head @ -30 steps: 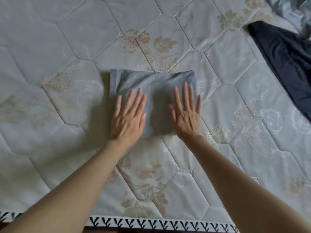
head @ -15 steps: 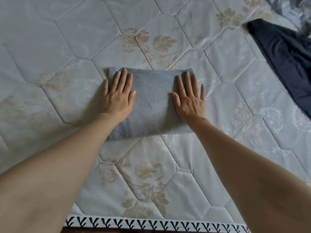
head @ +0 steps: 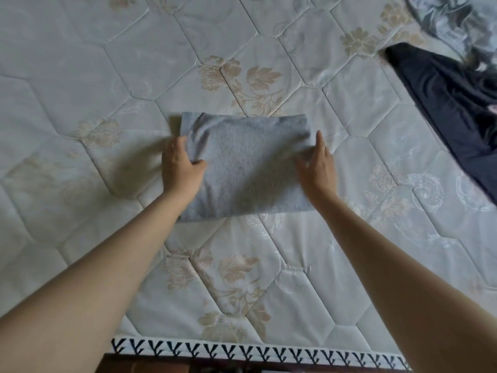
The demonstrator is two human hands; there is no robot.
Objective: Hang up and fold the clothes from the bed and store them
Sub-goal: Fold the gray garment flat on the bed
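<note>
A folded grey garment point(head: 248, 165) lies as a compact rectangle in the middle of the quilted mattress point(head: 107, 76). My left hand point(head: 181, 165) grips its left edge, thumb on top and fingers tucked under the cloth. At the opposite side my right hand point(head: 317, 162) grips the right edge in the same way. The garment's sides bunch slightly under both grips. A dark navy garment point(head: 451, 103) lies spread out at the right of the bed, apart from both hands.
A crumpled grey-patterned cloth point(head: 457, 20) sits at the top right corner beyond the navy garment. The mattress's near edge has a black-and-white patterned trim point(head: 242, 351), with dark flooring below it.
Both hands went from lying flat on top of the grey garment, smoothing it outward, to gripping its left and right edges. The garment's sides now bunch up.
</note>
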